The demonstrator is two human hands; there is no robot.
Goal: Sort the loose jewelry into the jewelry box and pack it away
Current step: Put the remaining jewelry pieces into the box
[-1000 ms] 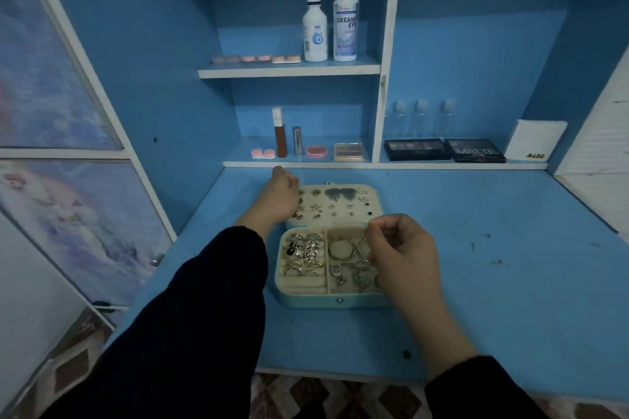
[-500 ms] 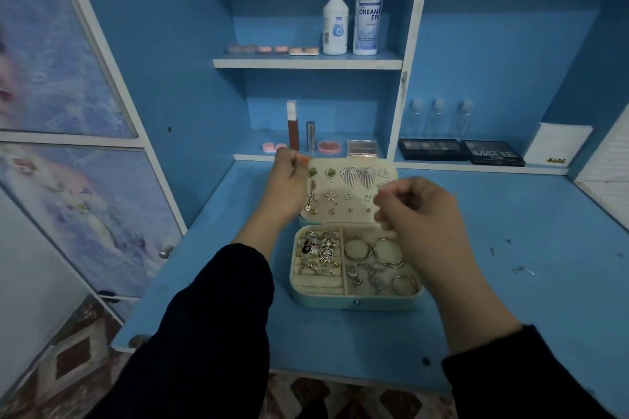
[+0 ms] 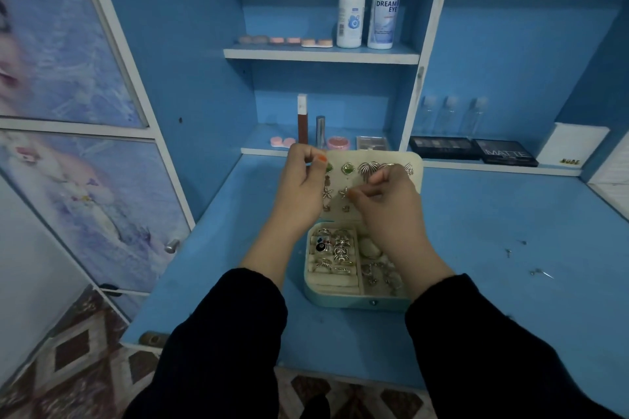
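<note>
Mint-green hinged jewelry box [image 3: 340,301]: our left hand [image 3: 299,187] grips its cream lid [image 3: 354,157]; right hand [image 3: 388,211] pinches, contents unclear. We fear a weak pinch dropping its piece.

One jewelry box [image 3: 357,300], two white bottles [image 3: 350,10], three clear bottles [image 3: 449,116], two dark palettes [image 3: 442,147], two upright tubes [image 3: 302,119].

On desk [image 3: 493,214]: jewelry box [image 3: 357,301], loose pieces [image 3: 539,271] to its right; shelves [image 3: 320,56] behind, bottles [image 3: 350,7] on upper.
</note>
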